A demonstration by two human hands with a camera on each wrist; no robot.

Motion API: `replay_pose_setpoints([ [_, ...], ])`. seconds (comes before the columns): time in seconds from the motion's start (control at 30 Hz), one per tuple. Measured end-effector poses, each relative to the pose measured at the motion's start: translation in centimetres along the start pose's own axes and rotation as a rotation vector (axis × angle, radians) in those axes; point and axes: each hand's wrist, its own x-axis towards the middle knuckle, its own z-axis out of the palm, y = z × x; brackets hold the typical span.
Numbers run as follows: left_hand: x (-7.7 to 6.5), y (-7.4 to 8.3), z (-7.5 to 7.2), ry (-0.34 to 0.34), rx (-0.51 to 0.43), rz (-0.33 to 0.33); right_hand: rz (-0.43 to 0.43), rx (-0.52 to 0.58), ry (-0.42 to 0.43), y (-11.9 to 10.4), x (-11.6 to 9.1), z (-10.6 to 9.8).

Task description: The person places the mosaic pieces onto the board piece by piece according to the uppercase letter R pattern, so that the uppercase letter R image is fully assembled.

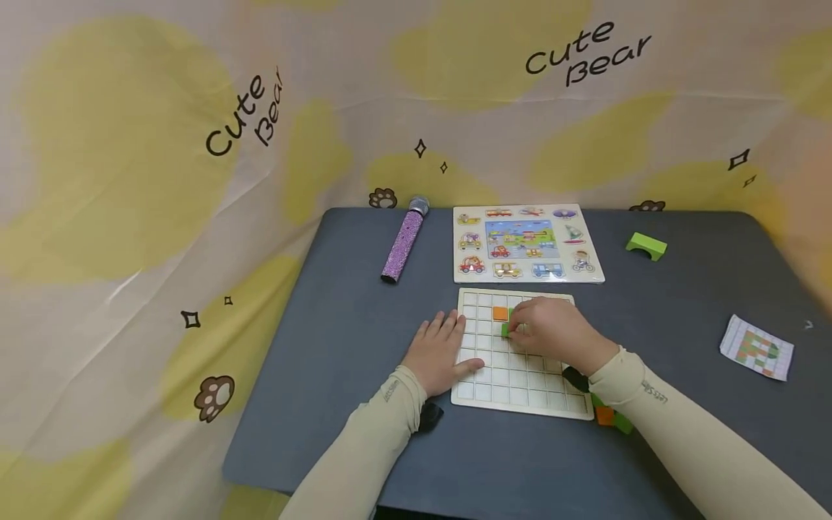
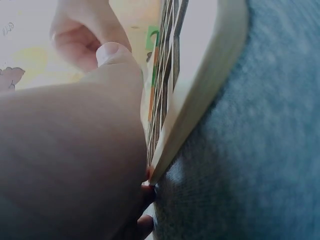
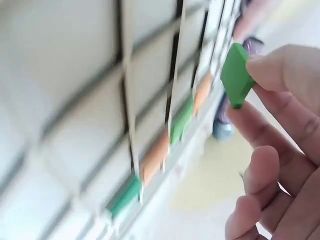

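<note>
My right hand point(image 1: 552, 334) is over the upper part of a white grid board point(image 1: 503, 393) with a pale wooden frame. In the right wrist view its thumb and fingertips pinch a thin green square tile point(image 3: 236, 75), held on edge just off the grid. Along one row of the board sit orange and green tiles, among them an orange tile point(image 1: 500, 313) and a green tile point(image 3: 181, 120). My left hand point(image 1: 437, 355) rests on the board's left edge, fingers spread and thumb across the lower cells. The right hand partly hides the row in the head view.
Behind the board lies a vehicle picture puzzle point(image 1: 529, 271), with a purple glittery microphone point(image 1: 403, 245) to its left. A green arch block point(image 1: 646, 246) and a printed pattern card point(image 1: 757, 348) are at the right. Loose orange and green tiles point(image 1: 605, 416) lie partly under the right forearm.
</note>
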Motion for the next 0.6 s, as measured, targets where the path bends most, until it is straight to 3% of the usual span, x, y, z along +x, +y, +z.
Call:
replay_pose_setpoints([
  [0.1,0.0,0.0,0.0,-0.01,0.005,-0.008,-0.049,-0.02,0.007,-0.4,0.9,1.1],
  [0.43,0.7,0.1,0.5,0.003,0.029,-0.018,-0.03,-0.14,-0.015,-0.4,1.7,1.4],
  [0.6,0.6,-0.2,0.7,0.002,0.007,-0.007,-0.047,-0.125,-0.114,-0.8,2.2,1.4],
])
